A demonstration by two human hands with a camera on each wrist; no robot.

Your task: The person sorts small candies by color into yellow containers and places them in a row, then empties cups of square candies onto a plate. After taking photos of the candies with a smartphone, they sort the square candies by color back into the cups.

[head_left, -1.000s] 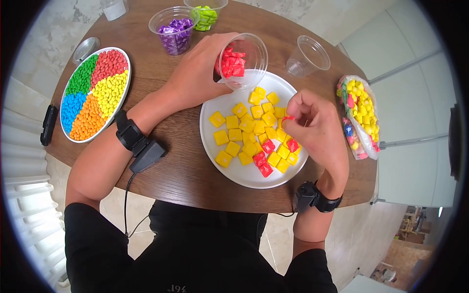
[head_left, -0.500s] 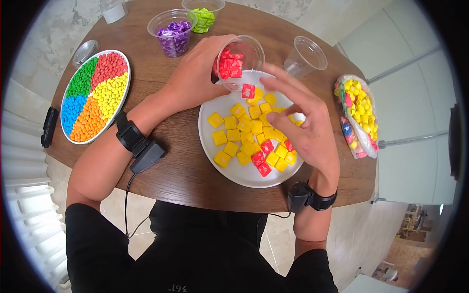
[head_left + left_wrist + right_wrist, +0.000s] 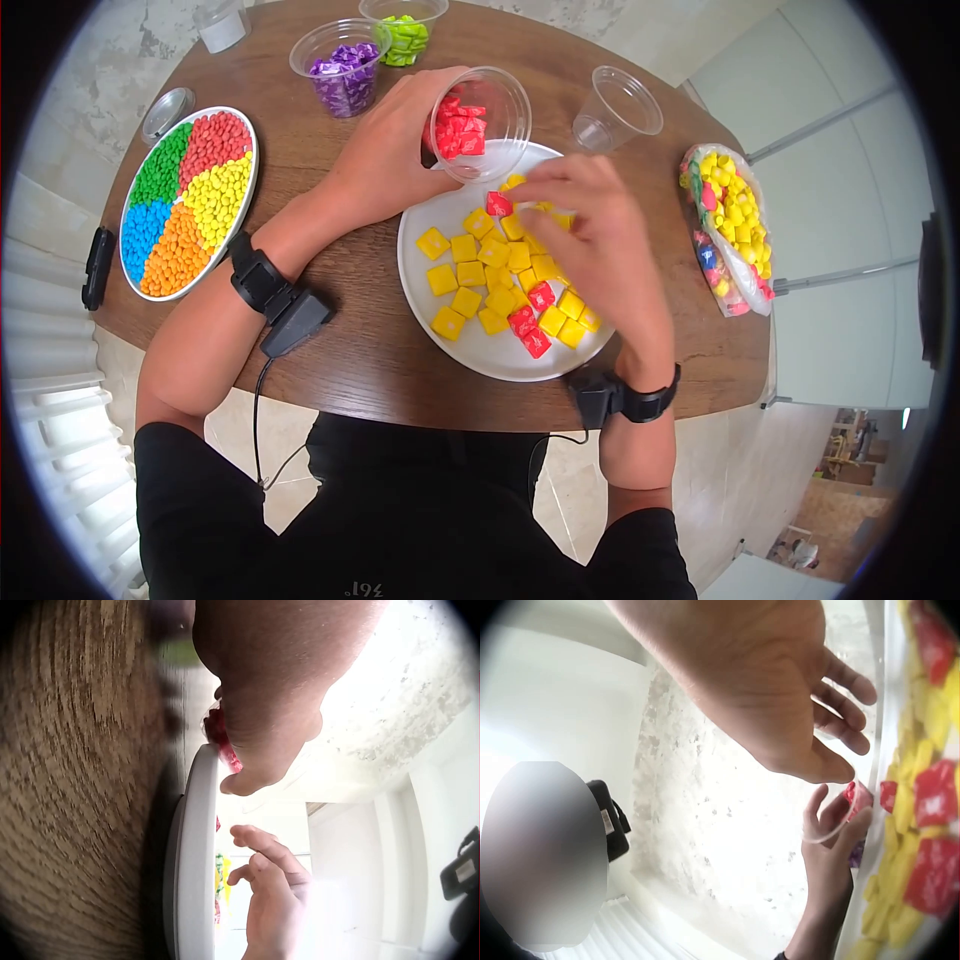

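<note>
My left hand point(image 3: 385, 140) grips a tilted clear plastic cup point(image 3: 512, 112) over the far edge of a white plate point(image 3: 500, 364). Red wrapped candies point(image 3: 460, 130) lie inside the cup. Across the plate spread many yellow square candies point(image 3: 440, 280), with several red ones among them near its close right side. A single red candy point(image 3: 499, 204) sits at the far part of the plate, just off the fingertips of my right hand point(image 3: 605, 240). That hand hovers over the plate, fingers loosely bent and holding nothing; in the right wrist view its fingers point(image 3: 844, 716) hang apart.
An oval plate of colour-sorted small candies point(image 3: 215, 190) stands at left. Behind are cups of purple candies point(image 3: 345, 85) and green candies point(image 3: 405, 40). An empty clear cup point(image 3: 620, 105) stands back right, beyond a bag of mixed candies point(image 3: 735, 220) at the right edge.
My right hand pinched a red candy, then let it go, and it dropped onto the far part of the plate. The left hand keeps its hold on the cup.
</note>
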